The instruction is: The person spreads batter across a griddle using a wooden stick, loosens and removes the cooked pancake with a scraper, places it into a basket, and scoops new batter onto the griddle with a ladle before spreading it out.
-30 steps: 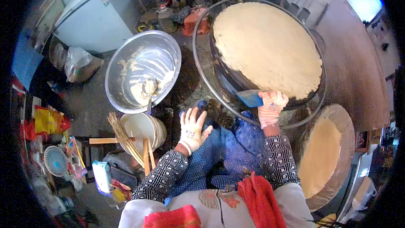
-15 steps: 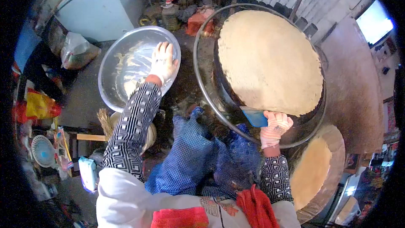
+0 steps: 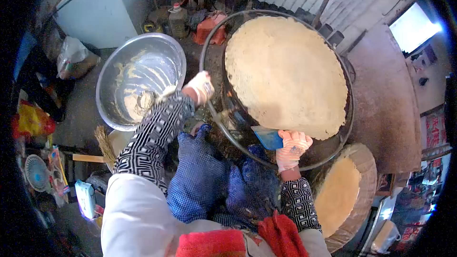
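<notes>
A blue scraper [image 3: 267, 138] points left from the right hand [image 3: 293, 148], whose fingers close around it, its long axis crosswise at the pancake's [image 3: 285, 76] near edge. The left hand [image 3: 201, 88], over the bowl [image 3: 157, 69] half a second ago, is now at the ring [image 3: 228, 135], fingers curled; whether it grips cannot be told.

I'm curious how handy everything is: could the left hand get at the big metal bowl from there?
Probably yes: the left hand appears close to the metal bowl, whose wide top is uncovered. Whether that hand already holds something is too blurred to tell.
</notes>
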Available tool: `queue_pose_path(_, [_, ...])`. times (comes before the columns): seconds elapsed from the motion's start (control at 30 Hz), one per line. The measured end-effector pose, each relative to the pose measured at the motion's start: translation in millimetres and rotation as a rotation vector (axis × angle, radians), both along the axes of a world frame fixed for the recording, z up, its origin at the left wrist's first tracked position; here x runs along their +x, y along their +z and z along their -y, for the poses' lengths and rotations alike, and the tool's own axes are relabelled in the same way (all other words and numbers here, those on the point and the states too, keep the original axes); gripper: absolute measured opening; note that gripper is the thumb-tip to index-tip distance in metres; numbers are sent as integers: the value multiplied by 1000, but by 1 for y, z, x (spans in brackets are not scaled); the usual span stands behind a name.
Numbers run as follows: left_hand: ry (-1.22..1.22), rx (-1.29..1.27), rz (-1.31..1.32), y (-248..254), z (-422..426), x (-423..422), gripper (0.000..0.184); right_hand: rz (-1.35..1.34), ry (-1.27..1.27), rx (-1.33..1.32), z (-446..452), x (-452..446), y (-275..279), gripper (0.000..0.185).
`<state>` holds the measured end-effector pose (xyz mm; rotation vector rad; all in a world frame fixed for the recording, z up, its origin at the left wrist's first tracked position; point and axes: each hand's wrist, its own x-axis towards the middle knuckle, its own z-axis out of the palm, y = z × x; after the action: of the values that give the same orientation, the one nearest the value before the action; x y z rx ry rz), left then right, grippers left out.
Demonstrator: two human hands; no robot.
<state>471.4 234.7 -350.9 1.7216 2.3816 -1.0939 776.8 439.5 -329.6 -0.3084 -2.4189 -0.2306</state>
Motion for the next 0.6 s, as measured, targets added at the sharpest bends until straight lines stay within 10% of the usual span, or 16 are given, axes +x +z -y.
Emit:
queue_pose_path(0.17, [413,242,417,-20,-43,172,31,-53,25,-57,7,-4,3,5])
queue_pose_path(0.2, [-3,225,193,1,-45,223,25,-62,30,-54,9,-5,5,5])
queue_pose_path(0.27, [-63,588,245,-13,-68,322,12,-68,50,-92,9,-7,2,5])
queue_pose_path(0.37, [-491,948,842,-33,-27,391,36,-38,37,-142,15,-8,7,8])
queue_pose_path(0.5, [156,649,847,77,44,310,56,-38,-47,-168,11,-3,5,11])
queue_pose_path(0.6, [316,913,459,10,89,276,75,-99,-82,-159,8,-9,-5,8])
